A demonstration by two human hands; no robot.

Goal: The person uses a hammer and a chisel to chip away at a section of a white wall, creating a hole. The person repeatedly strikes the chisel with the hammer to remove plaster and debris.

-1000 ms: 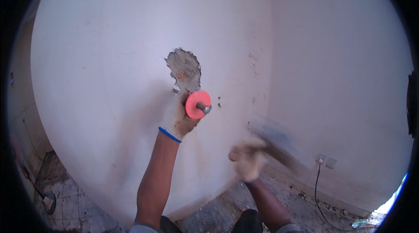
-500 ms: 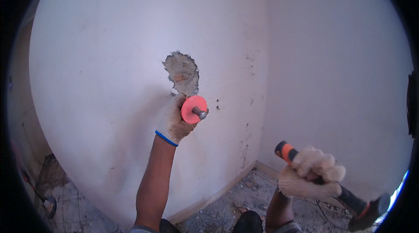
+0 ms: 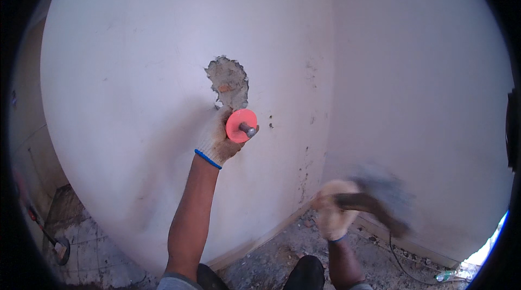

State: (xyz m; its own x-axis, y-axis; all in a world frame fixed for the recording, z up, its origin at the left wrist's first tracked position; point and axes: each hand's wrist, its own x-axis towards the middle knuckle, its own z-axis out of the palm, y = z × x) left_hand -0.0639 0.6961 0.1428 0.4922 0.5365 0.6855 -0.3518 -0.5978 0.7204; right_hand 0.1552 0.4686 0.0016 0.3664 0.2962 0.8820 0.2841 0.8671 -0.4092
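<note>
My left hand (image 3: pixel 218 137), in a cream work glove with a blue cuff, is closed round a chisel (image 3: pixel 249 130) just behind its round red guard (image 3: pixel 235 125). The chisel's steel head points toward me; its tip is hidden by the hand and guard, close under a rough patch of broken plaster (image 3: pixel 230 83) in the white wall. Low on the right, my gloved right hand (image 3: pixel 334 211) grips a hammer (image 3: pixel 369 205). Both hammer and hand are smeared by motion, and the hammer's head is a grey blur.
Rubble and dust cover the floor (image 3: pixel 260 265) by the skirting board. Two small holes (image 3: pixel 271 121) sit right of the chisel. A cable (image 3: pixel 401 266) and a bottle (image 3: pixel 444 276) lie at lower right. A long-handled tool (image 3: pixel 61 249) rests at the far left. My shoes (image 3: pixel 307 273) show below.
My right hand has swung the hammer left and turned it, so its head has come up from the lower right corner. The left hand still holds the chisel below the broken patch.
</note>
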